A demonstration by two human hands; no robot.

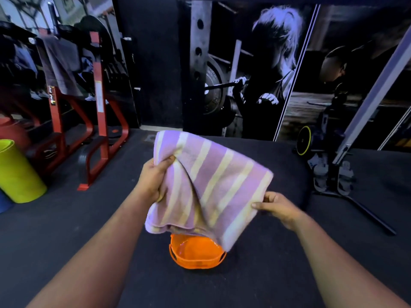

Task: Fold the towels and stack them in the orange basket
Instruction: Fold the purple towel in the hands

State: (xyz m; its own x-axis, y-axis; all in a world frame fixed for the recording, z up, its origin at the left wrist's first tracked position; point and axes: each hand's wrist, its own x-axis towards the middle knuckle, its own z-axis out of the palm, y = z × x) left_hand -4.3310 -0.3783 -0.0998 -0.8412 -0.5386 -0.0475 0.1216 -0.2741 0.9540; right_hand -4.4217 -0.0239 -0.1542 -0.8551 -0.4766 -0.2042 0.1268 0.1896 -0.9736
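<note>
A dark, matte tabletop (pixel 66 230) fills the lower view, with a red steel gym frame (pixel 97 121) beyond its left side and a brown cloth (pixel 61 65) draped over that frame. Held in the air above the tabletop is a folded lilac terry towel with pale yellow stripes (pixel 213 185), tilted down toward the right. The left hand (pixel 153 178) grips its left edge, thumb on top and fingers curled beneath. The right hand (pixel 278 207) pinches the lower right edge. A lime-green plastic cylinder (pixel 15 174) lies tilted at far left. Directly below the towel sits the small orange plastic basket (pixel 195 254), partly hidden by the hanging cloth.
</note>
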